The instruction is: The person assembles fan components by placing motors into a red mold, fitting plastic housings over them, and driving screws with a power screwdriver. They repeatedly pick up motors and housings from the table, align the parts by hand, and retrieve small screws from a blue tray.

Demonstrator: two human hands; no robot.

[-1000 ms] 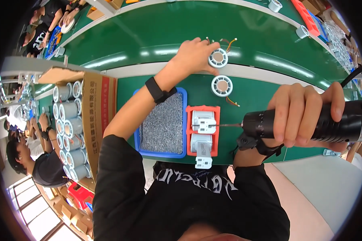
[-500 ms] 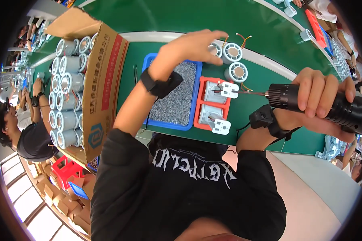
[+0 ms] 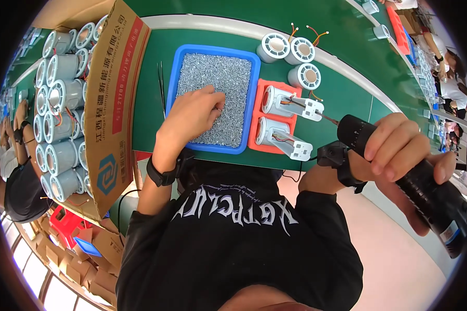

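The driver slants across the right of the frame, gripped in the right hand; its tip is close to a white bracket, contact unclear. At centre, the left hand rests, fingers curled, on screws in a blue tray; I cannot tell whether it holds any. Beside it sits a red holder. Three cylinders stand beyond, upper centre.

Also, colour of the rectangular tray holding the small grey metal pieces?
The rectangular tray is blue, clearest in the head view.
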